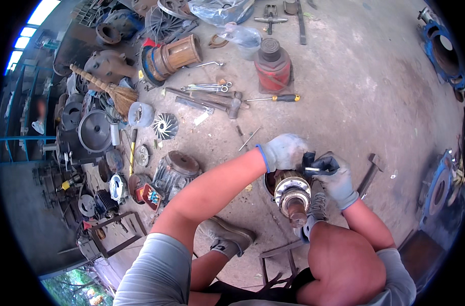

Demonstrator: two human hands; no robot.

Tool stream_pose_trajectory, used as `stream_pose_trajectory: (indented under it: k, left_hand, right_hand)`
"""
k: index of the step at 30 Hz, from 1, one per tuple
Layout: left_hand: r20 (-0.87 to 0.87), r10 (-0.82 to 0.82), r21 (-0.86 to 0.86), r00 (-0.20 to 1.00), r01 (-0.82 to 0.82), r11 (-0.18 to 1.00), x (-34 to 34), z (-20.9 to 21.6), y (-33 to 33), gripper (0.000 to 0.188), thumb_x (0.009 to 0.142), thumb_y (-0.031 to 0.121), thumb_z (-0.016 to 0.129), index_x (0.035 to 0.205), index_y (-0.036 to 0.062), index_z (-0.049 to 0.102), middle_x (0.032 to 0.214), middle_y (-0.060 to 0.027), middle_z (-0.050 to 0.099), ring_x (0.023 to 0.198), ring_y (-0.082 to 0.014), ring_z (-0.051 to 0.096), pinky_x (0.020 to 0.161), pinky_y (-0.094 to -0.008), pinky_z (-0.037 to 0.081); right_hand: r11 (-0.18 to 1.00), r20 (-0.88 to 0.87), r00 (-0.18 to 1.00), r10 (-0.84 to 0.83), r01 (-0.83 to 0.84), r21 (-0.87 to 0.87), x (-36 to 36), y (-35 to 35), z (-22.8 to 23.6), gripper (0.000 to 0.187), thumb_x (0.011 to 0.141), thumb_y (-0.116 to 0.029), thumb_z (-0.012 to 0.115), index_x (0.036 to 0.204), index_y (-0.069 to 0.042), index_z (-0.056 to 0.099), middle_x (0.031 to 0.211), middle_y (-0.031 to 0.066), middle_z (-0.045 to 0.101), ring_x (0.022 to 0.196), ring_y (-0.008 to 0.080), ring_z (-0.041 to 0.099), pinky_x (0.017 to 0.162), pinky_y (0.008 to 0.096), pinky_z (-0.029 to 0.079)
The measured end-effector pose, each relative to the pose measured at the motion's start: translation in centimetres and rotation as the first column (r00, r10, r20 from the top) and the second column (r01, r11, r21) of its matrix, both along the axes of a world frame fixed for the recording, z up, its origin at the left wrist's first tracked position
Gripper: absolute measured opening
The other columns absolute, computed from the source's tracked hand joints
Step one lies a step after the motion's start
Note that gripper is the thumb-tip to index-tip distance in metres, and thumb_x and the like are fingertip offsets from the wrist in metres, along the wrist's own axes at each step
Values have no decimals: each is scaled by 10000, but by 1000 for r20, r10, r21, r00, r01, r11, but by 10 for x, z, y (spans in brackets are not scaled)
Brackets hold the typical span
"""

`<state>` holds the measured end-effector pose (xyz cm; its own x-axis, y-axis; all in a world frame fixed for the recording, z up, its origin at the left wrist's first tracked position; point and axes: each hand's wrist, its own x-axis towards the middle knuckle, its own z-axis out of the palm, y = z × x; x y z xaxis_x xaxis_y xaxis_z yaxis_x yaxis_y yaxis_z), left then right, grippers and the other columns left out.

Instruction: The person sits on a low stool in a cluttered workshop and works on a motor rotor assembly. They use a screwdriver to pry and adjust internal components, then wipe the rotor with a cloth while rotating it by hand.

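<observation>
A motor rotor with a ringed bearing and a rusty shaft end stands tilted toward me between my feet. My left hand, in a grey glove with a blue cuff, is just beyond it, fingers curled in; what they grip is hidden. Close by on the right, my right hand wears a grey glove with black-coated fingers. Those fingers are bent around a small light metal piece beside the rotor's far end. Its exact kind is too small to make out.
Beyond my hands lie a screwdriver, a hammer, wrenches and a red jack. Another hammer is at right. A motor housing and a straw broom stand left. A small stool is below me.
</observation>
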<state>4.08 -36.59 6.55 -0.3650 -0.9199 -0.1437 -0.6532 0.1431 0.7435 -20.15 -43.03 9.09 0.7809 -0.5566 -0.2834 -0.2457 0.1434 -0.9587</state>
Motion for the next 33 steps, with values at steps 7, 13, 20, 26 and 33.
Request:
stream_pose_trajectory:
  k: [7, 13, 20, 26, 33]
  left_hand:
    - [57, -24, 24, 998, 22, 999, 5, -5, 8, 209, 750, 170, 781, 946, 106, 746, 937, -190, 748, 940, -426, 717, 830, -506, 574]
    - [5, -3, 5, 1000, 3, 1000, 5, 10, 0, 234, 724, 162, 794, 948, 108, 754, 914, -191, 745, 915, -427, 719, 797, -513, 575]
    - [108, -9, -73, 994, 17, 997, -7, 11, -4, 151, 706, 180, 798, 815, 79, 772, 800, -194, 734, 803, -417, 724, 757, -496, 585]
    - [182, -22, -89, 983, 39, 995, -14, -9, -5, 185, 706, 207, 803, 821, 65, 767, 810, -204, 736, 813, -418, 726, 770, -499, 588]
    - [4, -122, 31, 992, 122, 992, 11, 7, -5, 197, 734, 170, 784, 915, 96, 761, 874, -209, 737, 876, -437, 712, 783, -508, 573]
  right_hand:
    - [998, 131, 991, 16, -7, -63, 17, 11, 30, 317, 855, 107, 771, 1149, -10, 749, 1181, 82, 727, 1127, 162, 674, 1010, 326, 532]
    - [996, 52, 997, -55, 58, -65, 12, 9, 10, 278, 834, 90, 809, 1066, -18, 699, 1004, 45, 696, 892, 133, 679, 820, 281, 550]
    - [989, 128, 983, -134, 123, 85, 18, 21, 21, 675, 774, 90, 851, 1379, -21, 574, 1169, 46, 656, 1036, 141, 644, 919, 284, 564]
    - [998, 131, 989, -66, 66, 4, 21, 7, 19, 672, 741, 74, 888, 1352, -16, 624, 1163, 51, 627, 992, 154, 616, 938, 304, 555]
    - [998, 92, 996, 19, -13, -57, 22, 8, 27, 303, 791, 113, 830, 1062, -9, 768, 1019, 83, 686, 1047, 213, 677, 918, 325, 541]
